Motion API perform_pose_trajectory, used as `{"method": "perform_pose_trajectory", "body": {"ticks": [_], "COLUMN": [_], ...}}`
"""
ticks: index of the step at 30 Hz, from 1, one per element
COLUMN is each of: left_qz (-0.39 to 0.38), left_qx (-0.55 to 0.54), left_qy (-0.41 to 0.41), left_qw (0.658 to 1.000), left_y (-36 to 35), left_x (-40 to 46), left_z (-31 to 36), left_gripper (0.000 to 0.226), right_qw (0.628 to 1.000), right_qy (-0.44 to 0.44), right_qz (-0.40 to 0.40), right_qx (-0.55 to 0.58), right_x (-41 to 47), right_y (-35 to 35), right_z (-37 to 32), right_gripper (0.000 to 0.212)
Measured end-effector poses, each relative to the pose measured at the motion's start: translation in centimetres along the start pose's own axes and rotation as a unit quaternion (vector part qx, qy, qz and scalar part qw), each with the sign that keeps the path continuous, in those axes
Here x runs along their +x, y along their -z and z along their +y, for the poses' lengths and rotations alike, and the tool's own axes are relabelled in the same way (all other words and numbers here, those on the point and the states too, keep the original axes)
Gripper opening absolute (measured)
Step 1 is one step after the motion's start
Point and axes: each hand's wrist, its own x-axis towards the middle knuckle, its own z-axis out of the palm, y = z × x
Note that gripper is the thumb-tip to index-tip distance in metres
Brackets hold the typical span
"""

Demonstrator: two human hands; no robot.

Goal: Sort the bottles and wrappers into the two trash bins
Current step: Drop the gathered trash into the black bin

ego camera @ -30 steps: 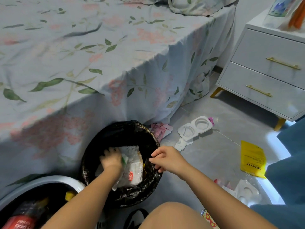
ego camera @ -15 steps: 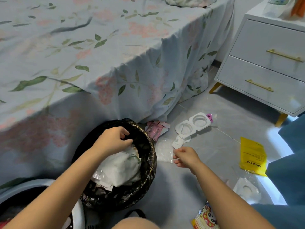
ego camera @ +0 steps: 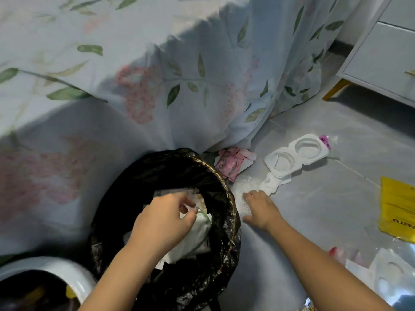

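While the right hand (ego camera: pixel 260 207) lies on a clear plastic wrapper (ego camera: pixel 243 189) on the grey floor (ego camera: pixel 314 209), its fingers are spread and pressing the film, just beside the black-lined bin (ego camera: pixel 226 243); whether they already pinch the film I cannot tell; the left hand (ego camera: pixel 164 221) is over the mouth of the same bin, its fingers loosely curled above the white wrappers (ego camera: pixel 197 234) which lie inside, and it seems to hold nothing; a second bin, the white bin (ego camera: pixel 67 277), stands at the lower left, close to the first one, also with a dark liner and some trash inside that is too blurred to name; near the right hand, a little farther from the person, a white moulded tray (ego camera: pixel 296 156) with two round hollows lies on the floor, and a torn white piece (ego camera: pixel 272 182) lies against its near side; a pink wrapper (ego camera: pixel 231 164) lies between this tray and the black-lined bin, at the foot of the flowered bedsheet (ego camera: pixel 179 75) that hangs down to the floor; a yellow packet (ego camera: pixel 397 207) lies well apart at the right edge; more clear and white packaging (ego camera: pixel 386 272) lies at the lower right; a white drawer cabinet (ego camera: pixel 381 55) with a golden leg stands in the upper right corner.
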Motion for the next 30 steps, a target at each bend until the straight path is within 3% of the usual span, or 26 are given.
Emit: {"method": "perform_pose_trajectory", "body": {"ticks": [3, 8, 12, 16, 21, 24, 27, 30], "left_qz": [0.0, 0.011, 0.022, 0.027, 0.033, 0.032, 0.032, 0.037], "left_qx": [-0.02, -0.058, -0.079, -0.088, -0.098, -0.1, -0.101, -0.101], "left_qy": [0.013, 0.02, 0.022, 0.023, 0.026, 0.02, 0.013, 0.006], "left_qw": [1.0, 0.998, 0.996, 0.996, 0.994, 0.994, 0.994, 0.994], "left_y": [-0.3, -0.6, -0.6, -0.3, 0.2, 0.9, 2.2, 3.5], "left_x": [-0.5, -1.5, -2.2, -2.8, -3.6, -4.3, -5.2, -6.0], "left_z": [-0.5, -0.4, 0.3, 0.4, 0.3, 0.5, 0.8, 1.0], "left_gripper": [0.012, 0.003, 0.004, 0.007, 0.004, 0.004, 0.005, 0.009], "right_qw": [1.0, 0.997, 0.996, 0.994, 0.997, 0.995, 0.988, 0.988], "right_qy": [0.001, 0.004, 0.01, 0.0, -0.044, -0.06, -0.091, -0.09], "right_qz": [0.02, 0.076, 0.048, 0.01, -0.039, -0.084, -0.115, -0.126], "right_qx": [0.015, -0.003, -0.075, -0.109, -0.057, 0.004, 0.046, 0.029], "right_x": [0.8, 0.7, 0.3, -0.1, -1.8, -3.4, -4.8, -5.8], "right_y": [-1.2, -1.5, -1.0, -1.5, -1.2, -0.4, 1.6, 6.6], "right_z": [0.1, -0.4, -1.4, -1.4, -0.3, 0.6, 1.8, 1.7], "right_gripper": [0.078, 0.049, 0.028, 0.032, 0.027, 0.013, 0.033, 0.028]}}
